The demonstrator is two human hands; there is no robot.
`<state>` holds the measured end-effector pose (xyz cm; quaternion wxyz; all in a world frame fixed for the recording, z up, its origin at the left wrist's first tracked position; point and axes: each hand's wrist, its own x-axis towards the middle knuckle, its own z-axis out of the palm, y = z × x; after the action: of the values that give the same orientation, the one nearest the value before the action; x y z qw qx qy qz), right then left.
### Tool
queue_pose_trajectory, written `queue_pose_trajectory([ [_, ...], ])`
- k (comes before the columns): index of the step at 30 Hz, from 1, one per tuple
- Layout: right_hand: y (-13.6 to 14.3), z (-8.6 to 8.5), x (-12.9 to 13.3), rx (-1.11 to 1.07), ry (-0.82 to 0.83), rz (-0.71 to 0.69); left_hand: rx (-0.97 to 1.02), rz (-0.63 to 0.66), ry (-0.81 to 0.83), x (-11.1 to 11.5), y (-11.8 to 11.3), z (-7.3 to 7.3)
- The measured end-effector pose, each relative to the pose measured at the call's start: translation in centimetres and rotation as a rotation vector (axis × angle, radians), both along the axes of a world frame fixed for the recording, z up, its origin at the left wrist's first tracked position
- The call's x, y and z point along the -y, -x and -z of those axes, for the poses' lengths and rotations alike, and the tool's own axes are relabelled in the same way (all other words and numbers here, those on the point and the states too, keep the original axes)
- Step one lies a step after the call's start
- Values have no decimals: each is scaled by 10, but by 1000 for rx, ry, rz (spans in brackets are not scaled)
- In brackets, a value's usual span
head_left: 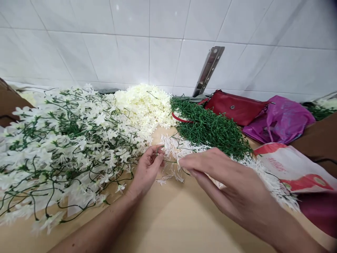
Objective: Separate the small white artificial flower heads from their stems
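Observation:
My left hand [149,167] is closed, its thumb and index finger pinching a thin green stem [158,150] near the middle. To its right, my right hand [226,179] has its fingers pressed together, with part of a green stem [171,161] at the fingertips. White stamen pieces [181,147] lie just beyond both hands. A heap of green plastic stems [210,130] sits behind them, beside a pile of cream petals [142,105]. Many white flowers on green stems [86,140] spread over the left side.
A red purse [235,105] and a purple plastic bag [281,117] lie at the back right. Nearer is a red and white bag [297,168]. A metal bracket [209,70] leans on the tiled wall [131,52] behind the wooden table [168,218].

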<state>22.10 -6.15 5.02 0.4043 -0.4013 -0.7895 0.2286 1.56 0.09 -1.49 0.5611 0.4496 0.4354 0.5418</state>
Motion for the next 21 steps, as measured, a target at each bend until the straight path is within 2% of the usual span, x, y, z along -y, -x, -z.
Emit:
queue_pose_trajectory([
  [1, 8, 2, -17, 76, -99, -5, 6, -8, 5, 0, 0, 0],
  [3, 20, 15, -38, 76, -241, 71, 25, -9, 6, 0, 1, 0],
  [6, 23, 43, -43, 47, -259, 217, 78, 5, -11, 0, 1, -3],
  [8, 19, 53, -39, 23, -234, 272, 102, 28, -25, 1, 1, -4],
  [12, 17, 54, -36, -59, -66, 343, 114, 109, -38, 3, 0, -5],
  [17, 20, 54, -39, -270, 298, 223, 75, 240, -69, 6, -1, -3],
  [19, 16, 55, -40, -323, 355, 216, 54, 263, -53, 7, -4, 0],
  [21, 9, 56, -42, -391, 377, 268, 8, 265, -35, 9, -7, 3],
])
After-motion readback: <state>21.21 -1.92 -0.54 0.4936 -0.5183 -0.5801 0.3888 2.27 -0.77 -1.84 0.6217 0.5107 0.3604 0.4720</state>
